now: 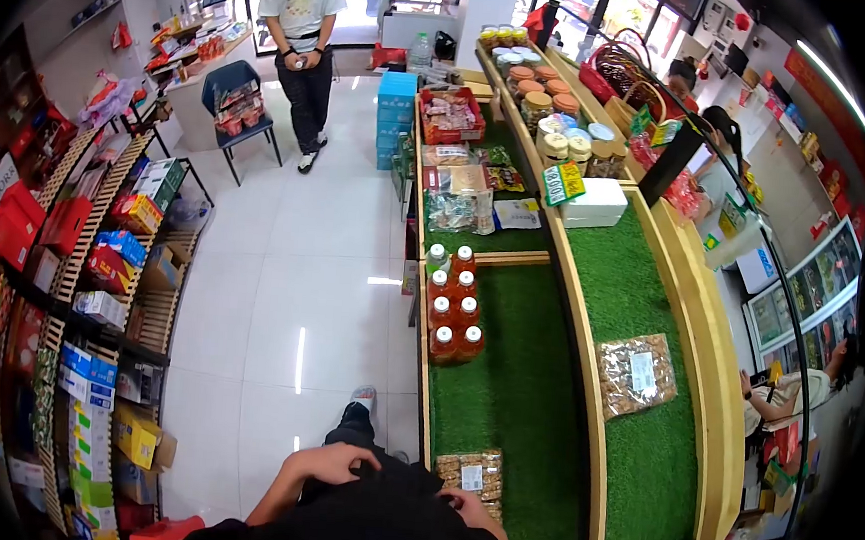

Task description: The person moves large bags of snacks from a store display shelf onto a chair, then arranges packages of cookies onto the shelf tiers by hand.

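My left hand is at the front of my black clothing, its fingers bent in against the cloth. At the other side of the same cloth is my right hand, with fingers curled at its edge and the tips partly hidden. Just beyond my right hand, a clear packet of brown pieces with a white label lies on the green shelf. Farther along that shelf stand several white-capped bottles of reddish-amber liquid. A similar labelled packet rests on the raised green ledge to the right.
Lidded jars, a white box and bagged goods fill the stand's far end. Slatted racks with boxes line the left. Blue boxes, a chair and a standing person are ahead.
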Tool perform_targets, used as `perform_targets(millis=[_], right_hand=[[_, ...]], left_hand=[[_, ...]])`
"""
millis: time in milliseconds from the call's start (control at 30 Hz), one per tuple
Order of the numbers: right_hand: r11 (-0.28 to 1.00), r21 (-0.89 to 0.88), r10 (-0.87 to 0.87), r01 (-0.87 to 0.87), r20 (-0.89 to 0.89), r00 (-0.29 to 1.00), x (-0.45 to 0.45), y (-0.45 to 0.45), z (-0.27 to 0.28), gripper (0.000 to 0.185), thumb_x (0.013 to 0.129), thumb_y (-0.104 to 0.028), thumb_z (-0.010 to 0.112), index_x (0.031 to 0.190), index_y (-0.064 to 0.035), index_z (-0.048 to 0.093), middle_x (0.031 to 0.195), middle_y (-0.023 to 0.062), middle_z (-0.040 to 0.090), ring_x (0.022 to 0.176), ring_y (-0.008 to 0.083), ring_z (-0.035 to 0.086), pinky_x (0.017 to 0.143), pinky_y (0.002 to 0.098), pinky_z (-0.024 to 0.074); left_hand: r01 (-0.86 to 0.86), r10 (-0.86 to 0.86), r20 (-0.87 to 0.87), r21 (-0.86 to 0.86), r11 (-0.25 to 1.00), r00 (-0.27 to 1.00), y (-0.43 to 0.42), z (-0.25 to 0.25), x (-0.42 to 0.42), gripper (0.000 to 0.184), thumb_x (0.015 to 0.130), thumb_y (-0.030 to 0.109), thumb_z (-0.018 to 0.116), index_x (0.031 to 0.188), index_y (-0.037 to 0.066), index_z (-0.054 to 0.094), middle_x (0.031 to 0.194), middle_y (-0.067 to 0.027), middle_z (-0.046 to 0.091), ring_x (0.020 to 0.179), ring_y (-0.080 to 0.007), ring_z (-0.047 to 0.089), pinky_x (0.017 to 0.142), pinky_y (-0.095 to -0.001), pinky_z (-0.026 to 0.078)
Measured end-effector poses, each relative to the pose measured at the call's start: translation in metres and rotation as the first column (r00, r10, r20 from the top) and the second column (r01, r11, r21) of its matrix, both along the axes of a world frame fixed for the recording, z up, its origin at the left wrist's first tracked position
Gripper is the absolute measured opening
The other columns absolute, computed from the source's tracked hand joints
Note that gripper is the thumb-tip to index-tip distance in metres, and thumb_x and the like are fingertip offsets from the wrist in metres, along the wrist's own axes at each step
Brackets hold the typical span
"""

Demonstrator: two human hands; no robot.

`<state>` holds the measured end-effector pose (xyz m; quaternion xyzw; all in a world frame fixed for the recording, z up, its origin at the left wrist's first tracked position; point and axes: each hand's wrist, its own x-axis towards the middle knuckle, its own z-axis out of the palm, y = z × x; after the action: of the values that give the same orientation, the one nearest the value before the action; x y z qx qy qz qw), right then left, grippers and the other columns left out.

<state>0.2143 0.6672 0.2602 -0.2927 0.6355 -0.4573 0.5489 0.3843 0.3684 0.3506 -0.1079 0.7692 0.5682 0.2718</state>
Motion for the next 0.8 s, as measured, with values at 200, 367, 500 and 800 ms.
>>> perform_targets(millis=[200, 367, 500, 800], right_hand=[[0.961, 0.201, -0.198, 0.189, 0.025, 0.980, -0.011, -0.070, 0.025, 0.022, 0.084, -0.008, 0.064, 0.105, 0.0000, 0.061, 0.084, 0.0033, 0.063, 0.062, 0.0060, 0.053, 0.056, 0.0225, 0.0439], [0.953, 0.254, -0.152, 0.168, -0.082, 0.985, -0.019, -0.094, 0.051, 0.027, 0.085, -0.010, 0.063, 0.110, -0.0016, 0.056, 0.076, 0.0033, 0.057, 0.062, 0.0070, 0.051, 0.056, 0.0228, 0.0406], [0.971, 0.180, -0.167, 0.160, 0.022, 0.986, -0.021, -0.080, 0.044, 0.029, 0.087, -0.012, 0.063, 0.114, -0.0066, 0.052, 0.065, -0.0033, 0.038, 0.058, 0.0063, 0.037, 0.052, 0.0218, 0.0314], [0.929, 0.317, 0.155, -0.191, 0.136, 0.979, -0.054, -0.144, 0.062, 0.028, 0.089, -0.004, 0.055, 0.116, -0.0023, 0.047, 0.098, 0.0051, 0.053, 0.086, 0.0104, 0.053, 0.071, 0.0241, 0.0445]], left_hand=[[0.237, -0.231, 0.074, -0.083, 0.968, 0.970, -0.044, 0.000, -0.044, 0.048, 0.071, 0.022, 0.067, 0.115, 0.008, 0.052, 0.082, -0.0120, 0.060, 0.079, -0.0274, 0.059, 0.069, -0.0357, 0.046], [0.216, -0.187, 0.150, -0.208, 0.954, 0.971, -0.073, 0.009, -0.051, 0.051, 0.069, 0.025, 0.066, 0.116, 0.009, 0.054, 0.096, -0.0157, 0.061, 0.092, -0.0307, 0.060, 0.078, -0.0393, 0.047], [0.157, -0.157, 0.005, -0.080, 0.984, 0.988, -0.100, -0.019, -0.045, 0.051, 0.070, 0.024, 0.070, 0.117, 0.009, 0.055, 0.094, -0.0154, 0.061, 0.091, -0.0312, 0.060, 0.079, -0.0388, 0.047], [0.379, -0.386, -0.108, -0.078, 0.922, 0.916, -0.131, -0.038, -0.085, 0.047, 0.068, 0.028, 0.070, 0.106, 0.002, 0.061, 0.098, -0.0184, 0.064, 0.092, -0.0338, 0.060, 0.075, -0.0408, 0.048]])
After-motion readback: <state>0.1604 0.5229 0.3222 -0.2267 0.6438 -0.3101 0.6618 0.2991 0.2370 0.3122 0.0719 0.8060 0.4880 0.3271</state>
